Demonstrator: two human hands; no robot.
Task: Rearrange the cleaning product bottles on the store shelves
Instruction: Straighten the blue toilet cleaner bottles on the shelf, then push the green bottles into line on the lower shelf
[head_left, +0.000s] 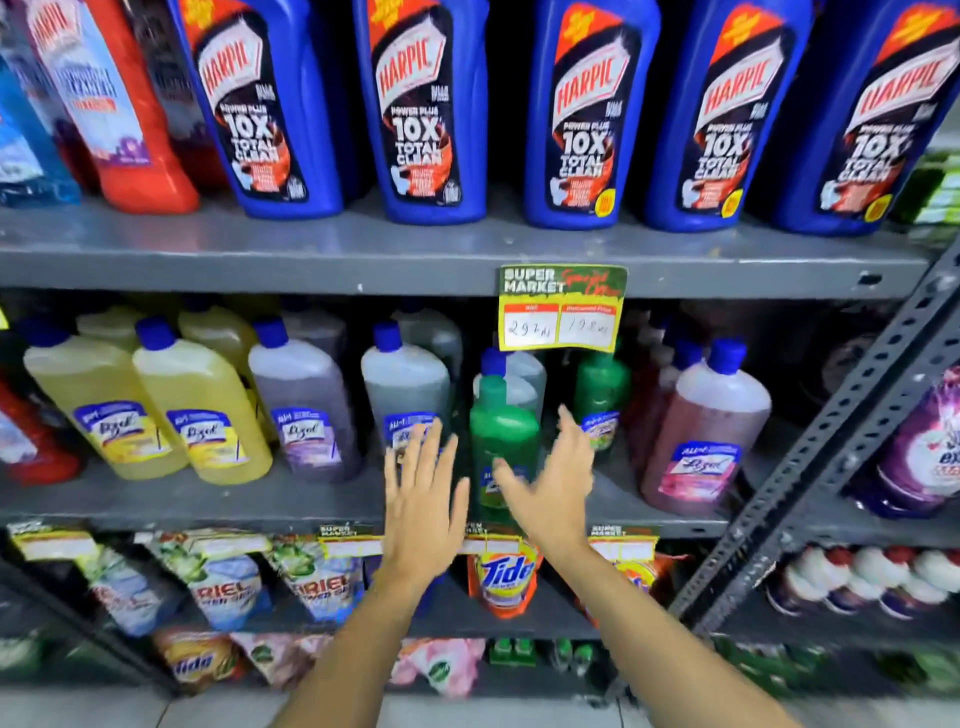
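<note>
A green Lizol bottle stands at the front of the middle shelf, between my two hands. My left hand is just left of it, fingers spread, holding nothing, and it partly covers a grey Lizol bottle. My right hand is just right of the green bottle, open, its thumb across the bottle's label. Further along the row stand yellow Lizol bottles, a purple one, a second green one and a pink one.
Blue Harpic bottles line the top shelf, with a red bottle at left. A yellow price tag hangs from that shelf's edge. Ariel and Tide pouches fill the shelf below. A perforated metal upright slants at right.
</note>
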